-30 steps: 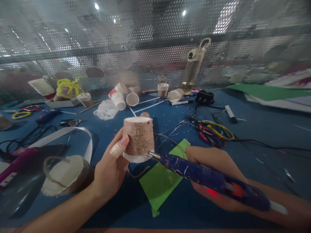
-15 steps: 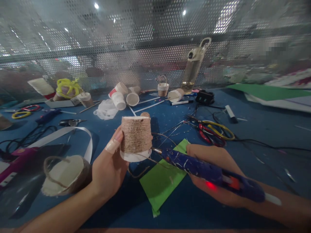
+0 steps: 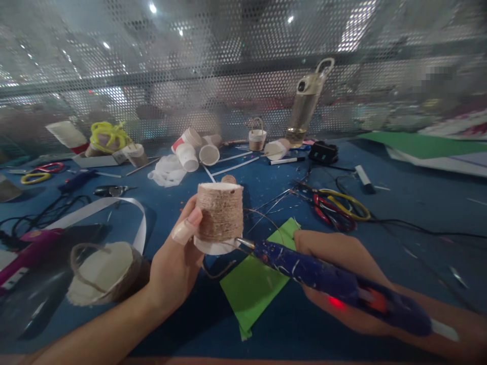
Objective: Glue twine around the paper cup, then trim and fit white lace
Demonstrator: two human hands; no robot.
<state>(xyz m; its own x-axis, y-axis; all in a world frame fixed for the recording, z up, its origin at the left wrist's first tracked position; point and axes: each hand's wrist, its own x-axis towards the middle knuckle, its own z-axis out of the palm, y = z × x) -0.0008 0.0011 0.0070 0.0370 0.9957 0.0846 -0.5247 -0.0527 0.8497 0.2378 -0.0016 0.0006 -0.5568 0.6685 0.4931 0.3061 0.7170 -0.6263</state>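
Observation:
My left hand (image 3: 175,263) is closed round an upturned paper cup wrapped in jute twine (image 3: 219,217), held above the blue table (image 3: 418,203). A bandage covers my thumb. The cup's lower band is bare white. My right hand (image 3: 338,263) grips a dark blue hot glue gun (image 3: 327,279), its red light on. The metal nozzle touches the cup's bare band at the lower right. A loose twine end (image 3: 216,271) hangs below the cup. Under both lies a green paper sheet (image 3: 254,284).
A second twine-wrapped cup with a handle (image 3: 102,274) lies at left beside a pink glue gun (image 3: 26,251). Red and yellow scissors (image 3: 335,208) and cables lie right of centre. Paper cups (image 3: 194,149), a small basket (image 3: 257,136) and a water bottle (image 3: 304,104) stand before the perforated metal screen.
The glue gun's nozzle, drawn slightly away from the cup half a second ago, is back against its lower band. The cup has shifted a little to the right.

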